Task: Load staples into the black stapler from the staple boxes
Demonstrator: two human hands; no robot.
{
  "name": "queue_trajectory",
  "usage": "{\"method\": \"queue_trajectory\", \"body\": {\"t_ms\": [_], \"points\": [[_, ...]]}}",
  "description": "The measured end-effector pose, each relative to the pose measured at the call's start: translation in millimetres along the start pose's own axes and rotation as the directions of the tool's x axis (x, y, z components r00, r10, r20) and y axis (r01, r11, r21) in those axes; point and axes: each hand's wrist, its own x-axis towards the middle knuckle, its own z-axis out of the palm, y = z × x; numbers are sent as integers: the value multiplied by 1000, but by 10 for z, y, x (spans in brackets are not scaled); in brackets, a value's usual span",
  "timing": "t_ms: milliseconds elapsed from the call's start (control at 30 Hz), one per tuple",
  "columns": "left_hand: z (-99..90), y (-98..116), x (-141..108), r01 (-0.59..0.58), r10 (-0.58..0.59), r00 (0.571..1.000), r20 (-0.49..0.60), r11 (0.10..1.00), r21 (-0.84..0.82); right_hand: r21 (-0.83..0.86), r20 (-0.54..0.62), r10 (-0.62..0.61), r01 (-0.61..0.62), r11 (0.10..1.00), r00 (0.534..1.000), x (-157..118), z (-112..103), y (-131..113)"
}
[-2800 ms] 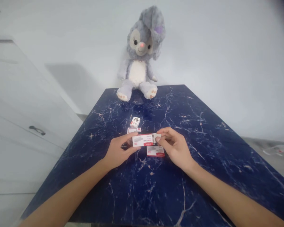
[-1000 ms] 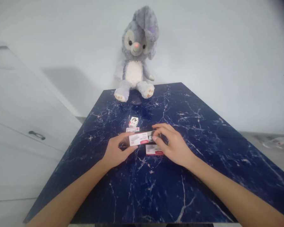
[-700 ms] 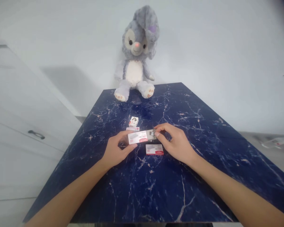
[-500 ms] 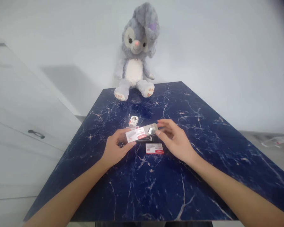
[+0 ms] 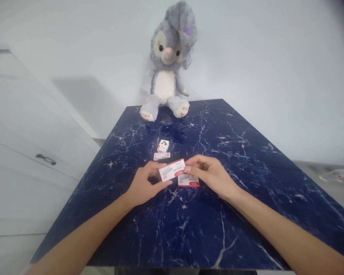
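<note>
A small white-and-red box, printed with a picture of a grey bar, is held tilted just above the table. My left hand grips its left end between thumb and fingers. At the right end, the fingertips of my right hand are pinched together on the box's edge. Beneath and to the right lies a second box of the same print, partly covered by the held one. Behind the held box, a dark object is mostly hidden.
A white flat box and a small white cube-shaped box are farther back on the blue marbled table. A grey plush rabbit sits at the far edge against the wall. White cabinets stand at the left.
The silvery piece and pale tray sticking out of the held box's right end are no longer visible; that end now looks closed. The box has come slightly lower and nearer, over the second box.
</note>
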Motion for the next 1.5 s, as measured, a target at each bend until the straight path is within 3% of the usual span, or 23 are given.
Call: {"method": "queue_trajectory", "body": {"t_ms": [200, 367, 433, 500, 600, 667, 833, 967, 1033, 1100, 1200, 1267, 1333, 1400, 1500], "points": [[8, -14, -8, 38, -39, 999, 32, 999, 35, -16, 5, -35, 35, 999, 999, -16, 72, 62], [-3, -31, -8, 76, -76, 997, 6, 995, 61, -138, 81, -212, 221, 965, 974, -61, 112, 27], [-43, -3, 8, 31, -37, 998, 58, 994, 107, -319, 99, -313, 328, 889, 945, -74, 58, -49], [-98, 35, 34, -60, 34, 989, 141, 981, 186, -539, 180, -376, 411, 735, 909, -74, -36, -127], [-174, 85, 86, -246, 142, 944, 299, 904, 349, -718, 361, -275, 454, 528, 891, -45, -187, -173], [-209, 106, 124, -351, 178, 896, 406, 844, 406, -753, 410, -190, 449, 481, 892, -15, -250, -149], [-283, 127, 186, -478, 257, 821, 511, 797, 368, -689, 390, -203, 431, 582, 898, 30, -285, -135], [-311, 113, 181, -486, 289, 819, 496, 810, 329, -632, 326, -301, 443, 636, 896, 9, -308, -238], [-281, 99, 154, -440, 274, 855, 441, 833, 335, -616, 294, -359, 463, 637, 886, -6, -308, -261], [-221, 90, 116, -313, 201, 913, 354, 903, 295, -601, 275, -409, 488, 633, 870, -18, -285, -248], [-110, 96, 68, 18, -11, 955, 295, 1000, -21, -566, 279, -473, 541, 621, 835, -39, -209, -183], [-55, 110, 59, 245, -143, 936, 321, 920, -306, -555, 260, -518, 565, 611, 815, -59, -149, -142], [-31, 125, 71, 383, -234, 911, 340, 787, -483, -549, 239, -542, 573, 609, 806, -84, -96, -114], [-38, 139, 97, 441, -265, 888, 376, 723, -532, -542, 232, -546, 573, 615, 805, -104, -52, -85], [-66, 152, 137, 462, -262, 865, 429, 750, -473, -546, 219, -557, 574, 611, 801, -108, -10, -10]]}}
